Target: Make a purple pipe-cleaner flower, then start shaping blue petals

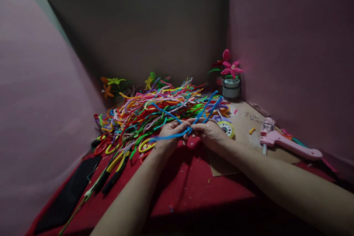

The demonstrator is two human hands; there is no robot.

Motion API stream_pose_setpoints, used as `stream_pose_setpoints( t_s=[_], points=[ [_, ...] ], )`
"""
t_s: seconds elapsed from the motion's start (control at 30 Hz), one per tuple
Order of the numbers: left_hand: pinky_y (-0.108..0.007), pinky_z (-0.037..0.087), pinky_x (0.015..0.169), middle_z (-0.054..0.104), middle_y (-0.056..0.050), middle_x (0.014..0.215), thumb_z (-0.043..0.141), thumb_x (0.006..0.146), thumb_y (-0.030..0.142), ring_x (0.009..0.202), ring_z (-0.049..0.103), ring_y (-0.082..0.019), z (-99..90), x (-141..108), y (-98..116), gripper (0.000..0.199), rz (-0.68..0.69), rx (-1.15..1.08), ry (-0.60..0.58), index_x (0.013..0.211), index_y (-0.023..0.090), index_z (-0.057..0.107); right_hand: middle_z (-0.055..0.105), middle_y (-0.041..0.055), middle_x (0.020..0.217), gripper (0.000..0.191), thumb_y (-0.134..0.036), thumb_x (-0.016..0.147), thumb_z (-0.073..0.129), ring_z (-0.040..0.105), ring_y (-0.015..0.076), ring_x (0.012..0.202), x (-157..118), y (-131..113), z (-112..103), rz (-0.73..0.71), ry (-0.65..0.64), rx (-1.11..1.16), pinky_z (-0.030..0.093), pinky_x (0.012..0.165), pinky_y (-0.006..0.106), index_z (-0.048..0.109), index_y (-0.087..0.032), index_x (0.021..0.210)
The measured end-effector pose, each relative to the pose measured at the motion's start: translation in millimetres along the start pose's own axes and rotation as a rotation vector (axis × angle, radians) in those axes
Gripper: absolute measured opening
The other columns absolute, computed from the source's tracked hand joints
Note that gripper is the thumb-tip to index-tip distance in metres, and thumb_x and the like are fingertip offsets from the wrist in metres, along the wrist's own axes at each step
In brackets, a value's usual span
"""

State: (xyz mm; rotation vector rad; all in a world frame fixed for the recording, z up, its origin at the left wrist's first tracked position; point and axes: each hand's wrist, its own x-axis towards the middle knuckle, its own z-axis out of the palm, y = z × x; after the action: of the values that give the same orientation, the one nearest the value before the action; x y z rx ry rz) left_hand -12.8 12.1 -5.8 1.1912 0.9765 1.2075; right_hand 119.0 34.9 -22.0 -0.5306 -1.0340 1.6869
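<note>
Both hands meet above the front of the table, pinching blue pipe cleaners (pixel 212 110) where they cross and twist together. My left hand (pixel 170 132) is closed on them from the left, with one blue end running back over its wrist side and another pointing up and left. From the right, my right hand (pixel 211 132) is closed on the same crossing, its thumb and fingertips pressed near the join. Two or more blue ends stick up and away between the hands. Right behind them lies a big heap of multicoloured pipe cleaners (pixel 166 107). Fingers partly hide the join.
A pink glue gun (pixel 290 145) rests at right beside a cardboard sheet (pixel 249 114). Yellow-and-black pliers (pixel 117 169) and a black flat object (pixel 69 191) lie at left on the red cloth (pixel 193 191). A pink flower (pixel 231 69) stands in a small pot (pixel 231 87) at the back.
</note>
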Motion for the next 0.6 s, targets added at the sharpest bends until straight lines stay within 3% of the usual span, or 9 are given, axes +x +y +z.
stream_pose_setpoints(
  t_s=[0.17, 0.37, 0.5, 0.6],
  points=[
    [-0.021, 0.042, 0.038, 0.062, -0.003, 0.060, 0.068, 0.065, 0.031, 0.044, 0.055, -0.011, -4.6, -5, 7, 0.023, -0.019, 0.084, -0.047, 0.078, 0.013, 0.061, 0.060, -0.0004, 0.056, 0.024, -0.014, 0.058, 0.058, 0.052, 0.0117, 0.051, -2, 2, -5, -0.065, -0.003, -0.205, 0.039, 0.049, 0.024, 0.067, -0.014, 0.081],
    [-0.023, 0.047, 0.050, 0.061, -0.001, 0.060, 0.069, 0.063, 0.021, 0.048, 0.056, -0.011, -3.4, -8, 12, 0.022, -0.025, 0.123, -0.108, 0.081, 0.013, 0.059, 0.061, 0.0002, 0.056, 0.017, -0.013, 0.061, 0.057, 0.053, 0.0109, 0.049, -4, 0, -3, -0.099, -0.007, -0.281, 0.038, 0.048, 0.024, 0.065, -0.014, 0.076],
    [-0.022, 0.043, 0.037, 0.059, -0.001, 0.052, 0.069, 0.063, 0.025, 0.040, 0.053, -0.012, 2.5, -9, 10, 0.021, -0.073, 0.197, 0.023, 0.076, 0.013, 0.058, 0.060, -0.0008, 0.057, 0.018, -0.013, 0.061, 0.059, 0.052, 0.0102, 0.046, -7, -4, 0, -0.069, 0.093, -0.325, 0.039, 0.047, 0.024, 0.061, -0.015, 0.079],
    [-0.022, 0.041, 0.032, 0.057, -0.002, 0.049, 0.067, 0.064, 0.027, 0.036, 0.050, -0.012, 8.3, -11, 10, 0.018, -0.094, 0.243, 0.125, 0.071, 0.012, 0.058, 0.057, -0.0014, 0.051, 0.008, -0.016, 0.065, 0.058, 0.053, 0.0110, 0.045, -11, -6, 3, -0.037, 0.110, -0.330, 0.040, 0.047, 0.024, 0.056, -0.015, 0.073]
  ],
)
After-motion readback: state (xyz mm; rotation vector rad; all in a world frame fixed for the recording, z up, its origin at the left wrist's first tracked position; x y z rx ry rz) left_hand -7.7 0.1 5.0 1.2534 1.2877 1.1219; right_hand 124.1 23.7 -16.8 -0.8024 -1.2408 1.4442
